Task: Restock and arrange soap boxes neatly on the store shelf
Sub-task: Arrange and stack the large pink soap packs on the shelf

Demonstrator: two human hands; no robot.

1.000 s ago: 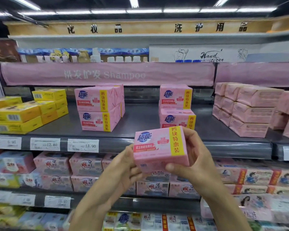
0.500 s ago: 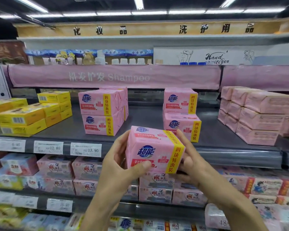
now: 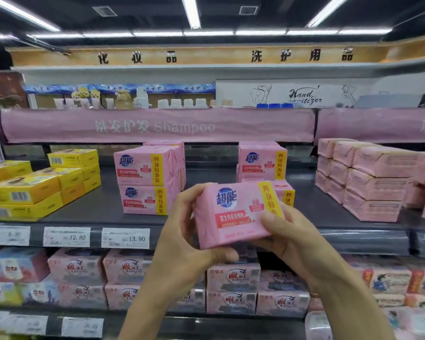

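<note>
Both hands carry one pink, film-wrapped rectangular soap box (image 3: 236, 214) in the air, just in front of the dark grey metal store shelf (image 3: 103, 204) and not touching it. The left hand (image 3: 182, 231) cups the box's left end, its fingers (image 3: 190, 192) curled round the back and the thumb tucked under the lower edge. The right hand (image 3: 287, 239) clamps the right end, thumb pressed on the printed front, its other fingers hidden behind. The two-handed hold seems meant to square the box up with its label outward, the way the shelved boxes face.

The box hangs before the gap between two stacks of matching pink boxes: a two-high left stack (image 3: 145, 180) and a right stack (image 3: 260, 163), whose lower box it partly hides. The bare stretch between them looks the likely spot, though which stack it will join cannot be told.

The box is slightly tilted. It bears a round blue logo with white characters, a red band of text across the middle and a yellow vertical strip with red characters near the right end. The wrap looks intact, faintly creased at the left end.

Yellow cardboard boxes (image 3: 35, 187) lie at the shelf's left, plain pink wrapped packs (image 3: 373, 182) at its right, and white price tags (image 3: 125, 238) line the front rail.
</note>
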